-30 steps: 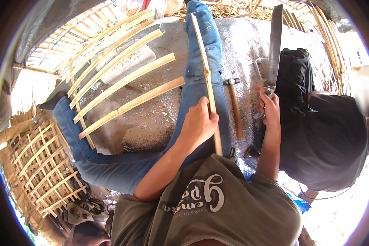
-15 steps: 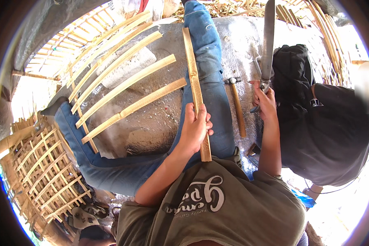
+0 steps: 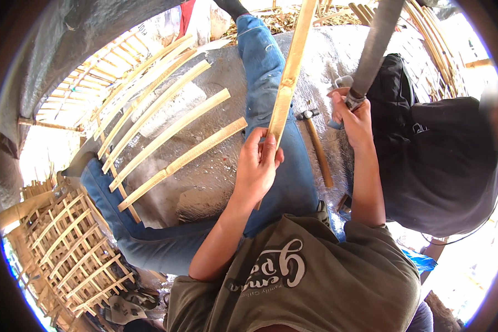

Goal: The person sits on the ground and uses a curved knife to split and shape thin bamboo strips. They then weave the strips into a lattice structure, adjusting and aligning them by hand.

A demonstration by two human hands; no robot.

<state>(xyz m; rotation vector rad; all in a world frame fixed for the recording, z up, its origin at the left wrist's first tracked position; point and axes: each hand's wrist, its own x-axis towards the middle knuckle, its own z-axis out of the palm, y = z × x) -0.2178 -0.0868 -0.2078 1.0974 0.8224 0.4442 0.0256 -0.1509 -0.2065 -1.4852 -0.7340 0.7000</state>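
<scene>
My left hand (image 3: 258, 166) grips a long pale bamboo strip (image 3: 291, 69) near its lower end; the strip rises up and to the right over my blue-jeaned leg (image 3: 271, 99). My right hand (image 3: 355, 116) is closed round the handle of a long flat blade (image 3: 375, 44) that points up past the top edge. The blade stands just right of the strip, apart from it. A hammer with a wooden handle (image 3: 318, 149) lies on the grey ground between my two hands.
Several split bamboo strips (image 3: 171, 133) lie side by side on the grey ground to the left. A woven bamboo lattice panel (image 3: 66, 249) lies at lower left. A black bag (image 3: 442, 160) sits at right, with more bamboo slats (image 3: 426, 33) behind it.
My left hand has tilted the strip's top from leaning left to leaning right. The blade in my right hand has tilted right and come closer to the strip.
</scene>
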